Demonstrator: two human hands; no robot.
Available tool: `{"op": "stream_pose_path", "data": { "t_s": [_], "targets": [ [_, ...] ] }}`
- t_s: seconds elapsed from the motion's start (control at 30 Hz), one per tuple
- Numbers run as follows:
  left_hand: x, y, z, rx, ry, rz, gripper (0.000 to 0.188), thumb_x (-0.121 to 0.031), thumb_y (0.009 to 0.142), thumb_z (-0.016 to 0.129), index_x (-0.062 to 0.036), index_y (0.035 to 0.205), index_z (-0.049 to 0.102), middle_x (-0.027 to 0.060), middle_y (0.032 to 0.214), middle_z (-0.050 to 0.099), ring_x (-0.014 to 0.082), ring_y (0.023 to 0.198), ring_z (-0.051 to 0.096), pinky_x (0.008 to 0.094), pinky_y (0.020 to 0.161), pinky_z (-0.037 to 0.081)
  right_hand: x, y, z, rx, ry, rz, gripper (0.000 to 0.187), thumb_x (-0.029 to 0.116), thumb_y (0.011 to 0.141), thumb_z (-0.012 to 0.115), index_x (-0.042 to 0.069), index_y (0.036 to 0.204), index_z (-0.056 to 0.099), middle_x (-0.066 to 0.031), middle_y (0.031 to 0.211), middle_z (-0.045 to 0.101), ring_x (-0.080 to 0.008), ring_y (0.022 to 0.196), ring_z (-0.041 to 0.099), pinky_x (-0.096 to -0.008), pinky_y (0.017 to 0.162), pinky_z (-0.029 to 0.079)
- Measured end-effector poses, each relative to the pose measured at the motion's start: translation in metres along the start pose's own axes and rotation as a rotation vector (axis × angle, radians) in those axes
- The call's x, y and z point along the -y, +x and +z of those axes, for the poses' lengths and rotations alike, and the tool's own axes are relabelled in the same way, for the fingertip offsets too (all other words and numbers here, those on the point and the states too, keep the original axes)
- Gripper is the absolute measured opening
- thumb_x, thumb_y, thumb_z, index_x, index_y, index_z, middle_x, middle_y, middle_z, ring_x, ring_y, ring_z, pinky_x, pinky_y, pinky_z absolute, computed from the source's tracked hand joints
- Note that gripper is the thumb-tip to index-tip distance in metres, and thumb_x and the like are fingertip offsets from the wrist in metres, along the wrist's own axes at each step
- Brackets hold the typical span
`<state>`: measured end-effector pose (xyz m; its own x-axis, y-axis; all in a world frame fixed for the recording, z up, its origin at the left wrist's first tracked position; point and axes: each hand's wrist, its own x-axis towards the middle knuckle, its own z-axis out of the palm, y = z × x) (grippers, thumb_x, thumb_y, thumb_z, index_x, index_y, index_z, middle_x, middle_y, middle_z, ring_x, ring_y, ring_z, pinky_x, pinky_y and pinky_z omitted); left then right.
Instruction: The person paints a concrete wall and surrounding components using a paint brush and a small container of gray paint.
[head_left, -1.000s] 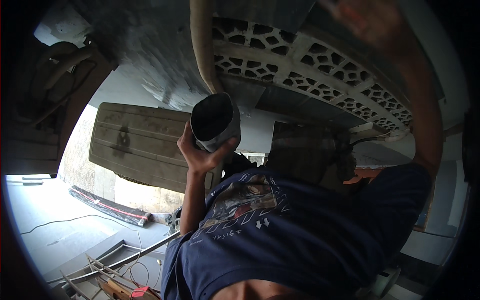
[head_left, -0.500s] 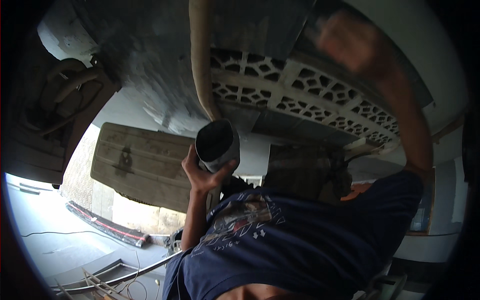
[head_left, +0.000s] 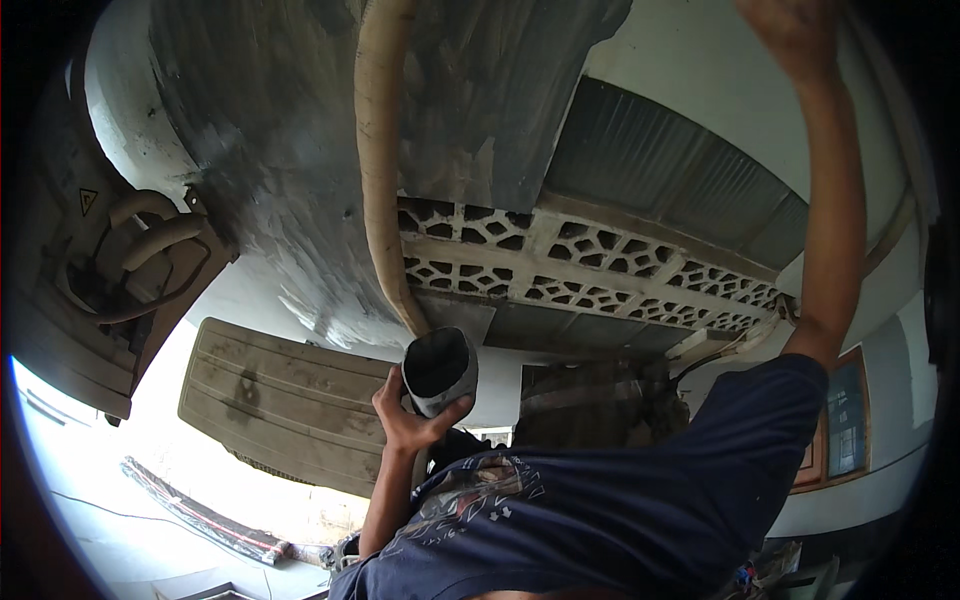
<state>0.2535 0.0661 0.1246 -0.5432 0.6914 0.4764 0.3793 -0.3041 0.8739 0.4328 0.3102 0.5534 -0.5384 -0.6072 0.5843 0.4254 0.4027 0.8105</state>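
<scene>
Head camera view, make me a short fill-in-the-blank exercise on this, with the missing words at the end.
1. The hand holding the grey container is the person's ____ one.
2. The right hand is cut off by the picture's ____ edge.
3. The shirt is dark ____.
4. The triangular sticker at far left is black and ____.

Missing words: left; top; blue; yellow.

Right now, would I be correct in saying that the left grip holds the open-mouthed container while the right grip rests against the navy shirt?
Not quite: the right grip is raised away from the navy shirt, at the head view's upper edge. The left grip does hold the open-mouthed container.
</scene>
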Motion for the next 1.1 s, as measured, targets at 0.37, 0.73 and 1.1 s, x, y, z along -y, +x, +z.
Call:
{"op": "stream_pose_path", "data": {
  "t_s": [0.37,0.73,1.1],
  "targets": [
    [0.001,-0.003,0.005,0.015,0.022,0.020,0.060,-0.029,0.060,0.087,0.0075,0.101,0.062,0.0162,0.088,0.071,0.0210,0.083,0.070,0.0326,0.076,0.055,0.148,-0.079,0.000,0.362,0.529,-0.302,0.012,0.009,0.081,0.068,-0.001,0.084,0.063,-0.0083,0.070,0.057,-0.0143,0.064,0.060,-0.0224,0.040,0.053],
    [0.000,-0.004,0.008,0.029,0.023,0.000,0.059,-0.028,0.060,0.087,0.0086,0.099,0.062,0.0156,0.087,0.071,0.0214,0.080,0.071,0.0322,0.074,0.056,0.097,-0.081,-0.006,0.255,0.270,-0.187,0.020,0.009,0.077,0.075,0.001,0.086,0.060,-0.0086,0.075,0.060,-0.0186,0.064,0.063,-0.0277,0.048,0.056],
    [0.001,0.000,0.003,0.049,0.058,0.002,0.059,-0.028,0.061,0.087,0.0071,0.100,0.062,0.0151,0.087,0.071,0.0206,0.080,0.071,0.0320,0.073,0.055,0.112,-0.097,-0.001,0.199,0.475,-0.117,0.022,0.008,0.076,0.076,-0.002,0.087,0.060,-0.0063,0.071,0.057,-0.0153,0.060,0.058,-0.0261,0.042,0.051]
  ]
}}
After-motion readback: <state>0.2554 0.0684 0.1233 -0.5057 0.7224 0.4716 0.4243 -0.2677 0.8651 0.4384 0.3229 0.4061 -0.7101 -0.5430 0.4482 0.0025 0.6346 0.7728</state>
